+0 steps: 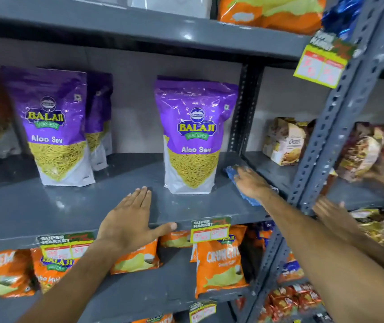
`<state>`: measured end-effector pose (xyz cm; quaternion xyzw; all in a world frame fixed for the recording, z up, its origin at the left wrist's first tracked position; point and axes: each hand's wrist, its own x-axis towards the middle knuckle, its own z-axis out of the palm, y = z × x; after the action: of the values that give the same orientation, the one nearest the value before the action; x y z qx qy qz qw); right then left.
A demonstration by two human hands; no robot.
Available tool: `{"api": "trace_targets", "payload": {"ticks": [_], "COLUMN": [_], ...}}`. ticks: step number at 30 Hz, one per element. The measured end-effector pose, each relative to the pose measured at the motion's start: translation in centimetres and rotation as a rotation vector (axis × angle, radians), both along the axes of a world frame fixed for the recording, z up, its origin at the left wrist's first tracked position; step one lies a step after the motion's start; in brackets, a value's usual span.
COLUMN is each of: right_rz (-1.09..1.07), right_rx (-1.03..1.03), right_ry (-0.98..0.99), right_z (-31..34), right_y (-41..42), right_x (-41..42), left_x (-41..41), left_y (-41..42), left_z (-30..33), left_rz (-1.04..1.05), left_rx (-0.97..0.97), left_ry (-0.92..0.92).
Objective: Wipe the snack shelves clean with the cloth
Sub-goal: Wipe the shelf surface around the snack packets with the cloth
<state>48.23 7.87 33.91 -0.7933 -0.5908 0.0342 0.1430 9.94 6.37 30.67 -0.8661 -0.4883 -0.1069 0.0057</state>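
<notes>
The blue cloth (244,185) is mostly hidden under the right hand (250,181); only a bit shows past the fingertips and a bit more on the near side of the wrist, so its full shape is hard to tell; the right hand is blurry, lies flat with fingers spread and presses down on the cloth on the grey shelf (74,206), but I cannot tell if the fingers grip it or just push it; just to the left of this hand stands a purple Aloo Sev bag (192,136), close to the cloth but not touching it as far as I can see; the left hand (130,221) is open and flat, palm down on the front part of the same shelf, holding nothing, with its thumb sticking out over the shelf edge; beyond this hand and off to its left stands another purple bag (54,127), with one more half hidden behind it; a price tag (210,229) hangs on the shelf edge just right of the left thumb, and its numbers are too smeared to read; far right, past the grey post (326,145), another person's hands (336,217) are very blurry beside snack packs that are cut off by the edge.
</notes>
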Motion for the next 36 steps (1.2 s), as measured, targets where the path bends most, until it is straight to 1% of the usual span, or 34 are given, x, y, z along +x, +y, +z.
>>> {"api": "trace_targets", "payload": {"ticks": [4, 6, 10, 12, 14, 18, 20, 22, 23, 26, 29, 32, 36], "right_rz": [0.016, 0.011, 0.091, 0.129, 0.177, 0.174, 0.138, 0.095, 0.083, 0.049, 0.014, -0.017, 0.047], "right_rx": [0.014, -0.005, 0.002, -0.002, 0.04, 0.056, 0.078, 0.099, 0.087, 0.111, 0.084, 0.106, 0.189], "right_ry": [-0.017, 0.006, 0.007, -0.022, -0.057, -0.038, -0.039, -0.013, -0.023, 0.021, -0.034, -0.04, -0.067], "right_z": [0.3, 0.1, -1.6, -2.1, -1.7, -1.9, -1.3, -2.7, -2.5, -0.4, 1.2, -0.1, -2.0], "right_y": [5.3, 8.4, 14.5, 16.2, 16.5, 16.8, 15.0, 14.7, 13.2, 5.8, -1.8, -5.9, -9.6], "right_x": [0.9, 1.7, 5.2, 6.3, 6.0, 6.0, 4.8, 5.9, 5.4, 1.0, -3.6, -5.5, -8.6], "left_x": [0.1, 0.1, 0.0, 0.0, 0.0, -0.1, -0.1, -0.1, -0.1, 0.0, -0.1, -0.1, -0.2], "left_y": [-0.1, 0.0, 0.2, 0.3, 0.4, 0.3, 0.1, 0.0, 0.0, 0.0, 0.0, -0.4, -0.8], "left_z": [0.1, 0.0, -0.5, -0.7, -0.7, -0.5, -0.3, -0.1, 0.0, 0.2, 0.2, 0.5, 1.1], "left_rz": [0.001, 0.0, -0.004, -0.001, 0.006, -0.007, -0.005, -0.004, -0.005, -0.013, -0.013, -0.017, -0.021], "left_rx": [0.039, 0.049, 0.057, 0.066, 0.077, 0.055, 0.042, 0.022, 0.01, -0.028, -0.047, -0.058, -0.088], "left_ry": [0.014, 0.016, 0.011, 0.015, 0.023, 0.044, 0.04, 0.039, 0.038, 0.044, 0.037, 0.035, 0.053]}}
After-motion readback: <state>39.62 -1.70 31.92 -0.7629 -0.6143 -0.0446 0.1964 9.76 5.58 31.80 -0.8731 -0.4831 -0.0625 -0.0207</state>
